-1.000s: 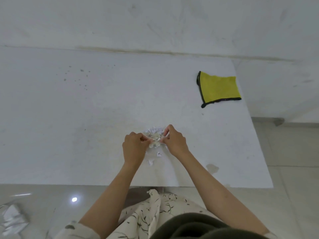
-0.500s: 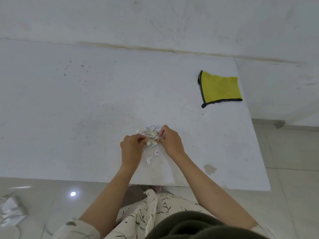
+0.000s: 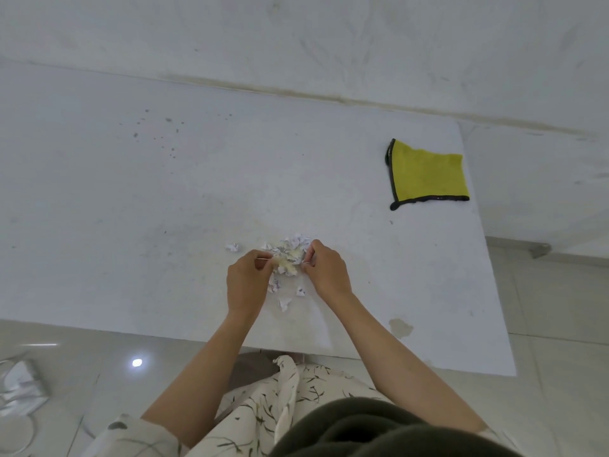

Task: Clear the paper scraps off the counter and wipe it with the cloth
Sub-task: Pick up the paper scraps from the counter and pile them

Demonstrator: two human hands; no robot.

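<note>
A person stands at the near edge of a pale worktop (image 3: 131, 209), both bare hands working at a small heap of paper scraps (image 3: 290, 255) that lies a little in from that edge, roughly midway along its visible length. The left hand (image 3: 245, 282) has its fingers curled, thumb and forefinger pinching at the left side of the heap; the right hand (image 3: 326, 270) is likewise curled, its fingertips pinching paper at the heap's right side. The scraps are white with faint print, some yellowish at the centre, and bunched between the two hands. A few pieces lie apart from the heap: one crumpled scrap (image 3: 233, 247) just to the left of it, beyond the left hand, and several loose bits (image 3: 284, 303) between the wrists, nearer the front edge. A yellow cloth (image 3: 428, 174) with a dark border lies flat near the worktop's far right corner, well apart from the hands and touching neither, its right side reaching the worktop's right edge. Dark specks (image 3: 164, 133) dot the far left part of the surface, and a brownish stain (image 3: 400, 327) marks the near right area close to the front edge. Glossy floor tiles (image 3: 82, 357) show below the worktop, and the person's patterned garment (image 3: 263, 400) fills the bottom of the view.
</note>
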